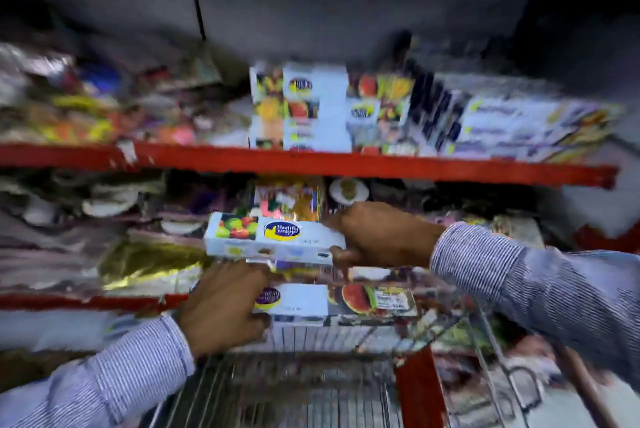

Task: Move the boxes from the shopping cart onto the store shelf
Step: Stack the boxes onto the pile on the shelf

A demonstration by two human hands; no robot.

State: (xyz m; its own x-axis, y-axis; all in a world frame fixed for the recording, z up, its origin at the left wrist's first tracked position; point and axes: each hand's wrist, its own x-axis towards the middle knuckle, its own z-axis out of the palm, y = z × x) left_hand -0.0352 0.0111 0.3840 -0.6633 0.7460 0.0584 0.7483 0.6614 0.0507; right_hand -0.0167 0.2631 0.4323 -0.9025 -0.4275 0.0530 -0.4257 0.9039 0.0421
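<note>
My right hand [377, 237] grips the right end of a long white box [273, 240] printed with fruit and a blue-and-yellow logo, held level in front of the lower shelf. Below it, my left hand [225, 306] grips the left end of a second box of the same kind [332, 301], which shows a watermelon picture and hovers over the wire shopping cart [294, 389]. On the upper red-edged shelf [346, 164], matching boxes [311, 109] stand upright in a stack, with more [519, 126] lying tilted to the right. The whole view is motion-blurred.
Packets and foil-wrapped goods [145, 261] crowd the left of both shelves. Paper plates [107, 202] sit on the lower shelf at left. A red cart corner [419, 389] and the cart's handle [585, 389] lie at the lower right.
</note>
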